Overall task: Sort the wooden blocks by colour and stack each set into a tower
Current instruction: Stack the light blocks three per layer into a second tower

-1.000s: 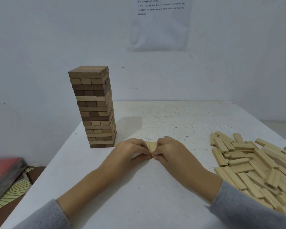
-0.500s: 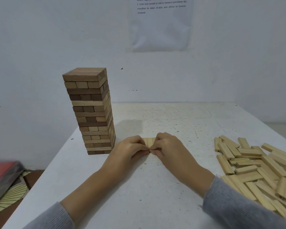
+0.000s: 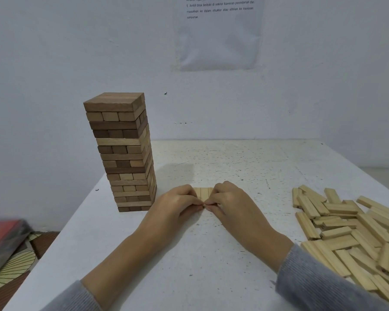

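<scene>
A tall tower of brown blocks (image 3: 126, 153) stands on the left part of the white table (image 3: 211, 254). At the table's middle a flat row of pale blocks (image 3: 203, 193) lies side by side. My left hand (image 3: 177, 204) grips the row's left side and my right hand (image 3: 228, 203) grips its right side, fingers curled, thumbs meeting at the near edge. Most of the row is hidden under the hands. A loose heap of pale blocks (image 3: 355, 234) covers the table's right side.
A white wall with a printed sheet (image 3: 219, 32) rises behind the table. Left of the table, low down, lie a red object (image 3: 2, 239) and a patterned mat (image 3: 16, 263). The table's left edge runs close to the tower.
The camera view has tilted slightly; both hands stay on the pale row, pressing it together. The tower and heap have not moved.
</scene>
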Available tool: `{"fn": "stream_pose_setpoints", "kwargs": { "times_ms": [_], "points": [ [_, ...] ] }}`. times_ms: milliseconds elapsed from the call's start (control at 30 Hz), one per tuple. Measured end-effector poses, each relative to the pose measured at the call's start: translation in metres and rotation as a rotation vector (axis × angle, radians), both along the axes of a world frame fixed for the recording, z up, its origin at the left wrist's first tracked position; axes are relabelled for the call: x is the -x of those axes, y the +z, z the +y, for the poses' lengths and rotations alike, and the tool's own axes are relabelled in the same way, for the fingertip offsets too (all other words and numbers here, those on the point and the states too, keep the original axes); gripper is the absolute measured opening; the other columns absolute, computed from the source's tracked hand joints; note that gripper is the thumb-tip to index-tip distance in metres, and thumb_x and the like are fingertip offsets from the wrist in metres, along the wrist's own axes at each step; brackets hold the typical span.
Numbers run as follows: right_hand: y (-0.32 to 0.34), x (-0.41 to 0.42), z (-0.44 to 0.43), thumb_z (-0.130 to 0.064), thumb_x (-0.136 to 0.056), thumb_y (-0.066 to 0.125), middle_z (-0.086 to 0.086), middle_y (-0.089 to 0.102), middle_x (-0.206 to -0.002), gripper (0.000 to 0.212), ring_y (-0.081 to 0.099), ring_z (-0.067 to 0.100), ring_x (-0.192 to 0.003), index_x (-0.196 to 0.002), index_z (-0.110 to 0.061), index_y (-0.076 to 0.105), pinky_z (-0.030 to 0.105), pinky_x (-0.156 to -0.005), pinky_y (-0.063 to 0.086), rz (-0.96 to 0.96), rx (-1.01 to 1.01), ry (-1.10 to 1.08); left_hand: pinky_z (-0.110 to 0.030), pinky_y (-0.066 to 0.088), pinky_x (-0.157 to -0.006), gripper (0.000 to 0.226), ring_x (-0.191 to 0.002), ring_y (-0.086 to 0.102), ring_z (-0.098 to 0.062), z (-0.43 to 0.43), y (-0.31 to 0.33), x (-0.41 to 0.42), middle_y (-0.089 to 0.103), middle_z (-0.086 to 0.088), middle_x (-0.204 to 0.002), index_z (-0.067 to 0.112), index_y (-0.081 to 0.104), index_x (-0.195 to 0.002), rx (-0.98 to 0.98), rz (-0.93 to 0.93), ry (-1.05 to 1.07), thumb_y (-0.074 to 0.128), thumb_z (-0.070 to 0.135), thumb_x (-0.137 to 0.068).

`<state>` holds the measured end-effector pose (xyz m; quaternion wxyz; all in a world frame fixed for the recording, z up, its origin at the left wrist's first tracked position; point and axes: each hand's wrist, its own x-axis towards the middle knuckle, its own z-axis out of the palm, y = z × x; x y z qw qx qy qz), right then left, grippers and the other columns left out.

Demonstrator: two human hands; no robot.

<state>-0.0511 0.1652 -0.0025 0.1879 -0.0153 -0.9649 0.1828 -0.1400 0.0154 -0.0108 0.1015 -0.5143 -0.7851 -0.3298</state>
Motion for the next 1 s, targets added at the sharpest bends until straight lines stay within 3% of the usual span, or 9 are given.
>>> {"fn": "stream_pose_setpoints", "kwargs": {
  "times_ms": [233,433,733,900,1000],
  "points": [
    [-0.002,-0.002,0.001,-0.022,-0.097,0.055,0.003,0.059,-0.100,0.023,0.055,0.017,-0.094,-0.109,-0.012,0.072,0.030,-0.081,0.047,0.024,0.022,0.013,-0.028,0.051,-0.064,0.023,-0.078,0.057,-0.002,0.001,-0.001,0.001,0.062,0.010,-0.086,0.017,0.076,-0.094,0.024,0.038,0.016,0.058,0.030,-0.087],
    [-0.004,-0.002,0.002,-0.017,-0.093,0.062,0.003,0.060,-0.092,0.017,0.056,0.017,-0.088,-0.102,-0.010,0.075,0.030,-0.075,0.049,0.087,0.058,0.023,-0.027,0.050,-0.066,0.042,-0.082,0.056,-0.003,0.000,0.001,-0.001,0.062,0.010,-0.088,0.017,0.075,-0.096,0.024,0.007,0.010,0.044,0.044,-0.088],
    [0.000,-0.007,0.005,-0.024,-0.092,0.064,-0.003,0.061,-0.090,0.017,0.056,0.011,-0.086,-0.099,-0.013,0.075,0.028,-0.074,0.050,0.128,0.084,0.005,-0.029,0.051,-0.061,0.041,-0.076,0.057,-0.002,-0.002,0.006,-0.005,0.061,0.013,-0.086,0.019,0.075,-0.096,-0.042,0.017,0.034,0.047,0.048,-0.086],
    [0.006,-0.011,0.005,-0.024,-0.093,0.063,-0.007,0.061,-0.096,0.017,0.054,0.008,-0.090,-0.104,-0.018,0.073,0.012,-0.066,0.034,0.136,0.020,-0.054,-0.018,0.041,-0.056,0.033,-0.071,0.056,-0.002,-0.001,0.011,-0.012,0.061,0.016,-0.081,0.023,0.073,-0.092,-0.077,0.083,0.161,0.046,0.042,-0.093],
    [0.019,-0.020,0.008,-0.026,-0.093,0.061,-0.011,0.060,-0.096,0.017,0.048,0.003,-0.086,-0.106,-0.023,0.072,0.009,-0.065,0.032,0.165,0.019,-0.089,-0.022,0.045,-0.056,0.032,-0.071,0.058,-0.003,0.001,0.018,-0.016,0.062,0.013,-0.081,0.019,0.073,-0.091,-0.138,0.108,0.149,0.047,0.037,-0.094]
  ]
}}
